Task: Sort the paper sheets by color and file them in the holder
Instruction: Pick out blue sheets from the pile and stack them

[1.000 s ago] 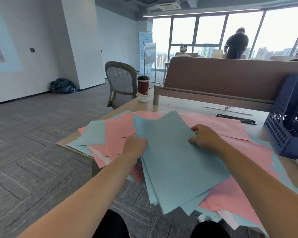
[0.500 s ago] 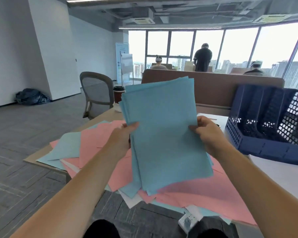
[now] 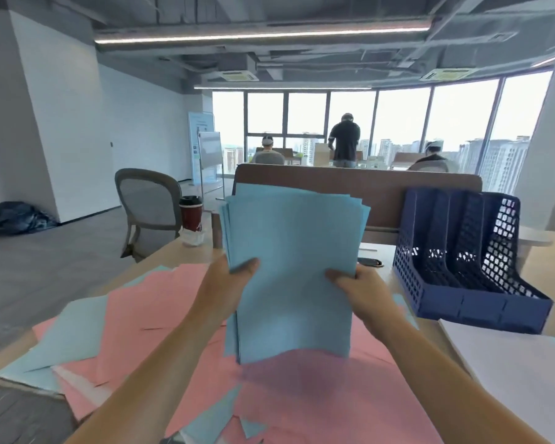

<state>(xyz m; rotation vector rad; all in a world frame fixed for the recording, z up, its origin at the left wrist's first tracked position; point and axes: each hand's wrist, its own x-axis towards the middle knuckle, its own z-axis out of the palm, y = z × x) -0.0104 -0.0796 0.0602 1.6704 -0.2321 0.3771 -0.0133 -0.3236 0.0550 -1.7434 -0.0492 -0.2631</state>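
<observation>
- the blue stack has come up off the desk since a second ago: it lay fanned flat on the pile, and now i hold it upright in front of me, its lower edge hanging just above the pink sheets.
- my left hand grips the stack's left edge, thumb across the front and fingers behind the paper. my right hand grips the right edge the same way. the top edges are not yet square; they fan a little at the corners.
- i judge the blue gathering mostly done: one thick bundle is in my grasp, ready to be tapped even.
- still to collect: a few loose blue sheets lie at the left end of the desk, partly under pink ones, and blue corners peek out close to me.
- the pink sheets are spread across the desk, not gathered into any bundle. a white stack lies at my right.
- the holder stands to the right, apart from the blue stack. i see no paper in the slots that show, so i judge filing has not begun.
- beyond, a red cup sits at the desk's far left, with a grey chair behind it.
</observation>
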